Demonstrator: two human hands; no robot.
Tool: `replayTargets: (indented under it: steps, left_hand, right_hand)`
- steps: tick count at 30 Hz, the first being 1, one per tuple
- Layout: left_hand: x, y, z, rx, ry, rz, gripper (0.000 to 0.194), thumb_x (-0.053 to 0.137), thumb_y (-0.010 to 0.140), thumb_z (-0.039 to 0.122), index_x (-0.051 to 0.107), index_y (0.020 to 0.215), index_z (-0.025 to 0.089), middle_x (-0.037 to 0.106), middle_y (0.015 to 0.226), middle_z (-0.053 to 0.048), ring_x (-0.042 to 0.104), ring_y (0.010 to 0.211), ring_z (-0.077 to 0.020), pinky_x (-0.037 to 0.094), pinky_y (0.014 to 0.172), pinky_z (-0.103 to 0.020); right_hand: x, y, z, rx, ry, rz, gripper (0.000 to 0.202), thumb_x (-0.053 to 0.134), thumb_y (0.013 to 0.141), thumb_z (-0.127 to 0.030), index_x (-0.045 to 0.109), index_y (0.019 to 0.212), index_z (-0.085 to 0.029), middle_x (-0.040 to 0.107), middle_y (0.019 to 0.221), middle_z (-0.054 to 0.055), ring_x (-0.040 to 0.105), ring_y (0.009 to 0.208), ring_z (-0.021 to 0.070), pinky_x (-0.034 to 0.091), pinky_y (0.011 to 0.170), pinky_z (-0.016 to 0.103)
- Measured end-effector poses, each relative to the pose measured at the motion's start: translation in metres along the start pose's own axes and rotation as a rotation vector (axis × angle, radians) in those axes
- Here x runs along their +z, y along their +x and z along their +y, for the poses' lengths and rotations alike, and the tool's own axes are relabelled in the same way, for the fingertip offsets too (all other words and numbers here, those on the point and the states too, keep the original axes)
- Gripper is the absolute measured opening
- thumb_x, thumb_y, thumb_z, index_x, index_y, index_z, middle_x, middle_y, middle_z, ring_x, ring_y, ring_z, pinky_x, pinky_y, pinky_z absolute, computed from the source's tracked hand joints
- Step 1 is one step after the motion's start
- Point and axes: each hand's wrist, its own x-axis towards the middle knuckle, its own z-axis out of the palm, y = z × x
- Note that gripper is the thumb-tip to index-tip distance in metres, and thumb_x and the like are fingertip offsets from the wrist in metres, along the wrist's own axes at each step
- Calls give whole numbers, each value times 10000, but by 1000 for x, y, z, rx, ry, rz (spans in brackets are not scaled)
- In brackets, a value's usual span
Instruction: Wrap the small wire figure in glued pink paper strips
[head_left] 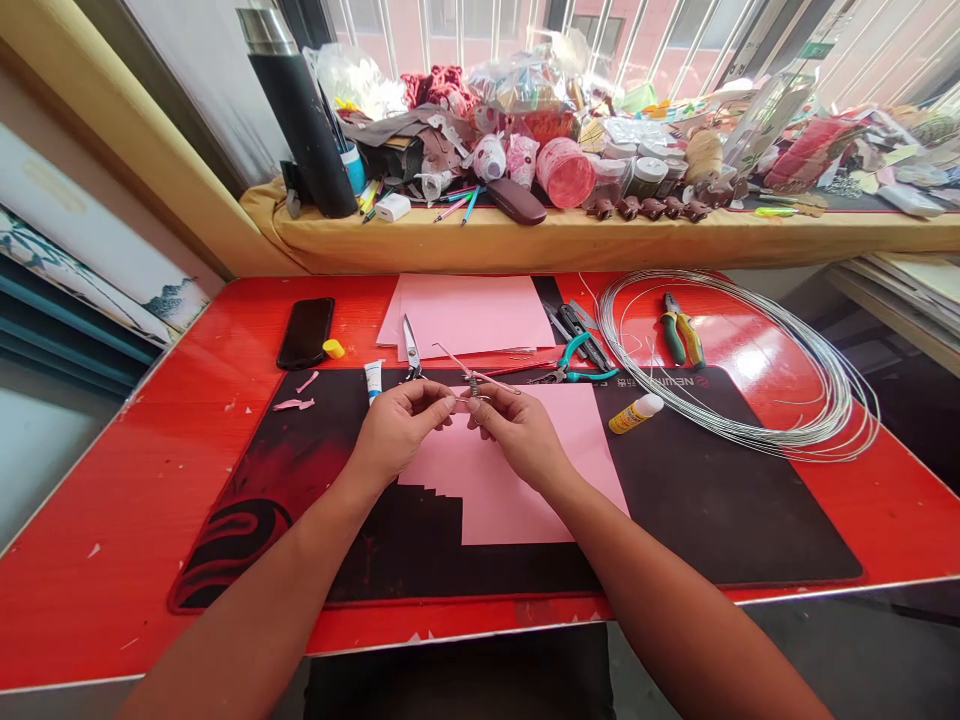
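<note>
My left hand [401, 425] and my right hand [517, 430] meet over a pink sheet [540, 490] with a stepped cut at its left side. Both hands are closed, fingertips pinching a small wire piece [472, 390] between them. A thin pink-wrapped strip [452, 358] sticks up to the left from that piece, and another part runs right across my right fingers. Just beyond my hands lie scissors [411, 345] and teal-handled pliers [574, 360]. A white-and-blue tube [373, 380] is close to my left hand.
A wire coil [840, 400] surrounds green-yellow pliers [681, 335] at the right. Glue [636, 413] lies on the black mat [712, 510]. Pink paper [480, 310] is stacked behind; a phone [306, 333] and yellow cap [334, 349] are at left. A thermos [304, 120] stands on the cluttered ledge.
</note>
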Motion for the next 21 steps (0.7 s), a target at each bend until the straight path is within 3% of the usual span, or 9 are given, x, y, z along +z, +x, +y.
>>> replayTargets:
  steps: [21]
  left_hand:
    - [2, 0, -1, -10, -125, 23, 285, 875, 767, 425, 770, 876, 183, 719, 759, -24, 655, 669, -166, 548, 670, -319]
  right_hand:
    - [0, -2, -4, 69, 159, -43, 282, 774, 859, -475, 746, 947, -209, 658, 769, 6, 524, 663, 151, 432, 655, 319]
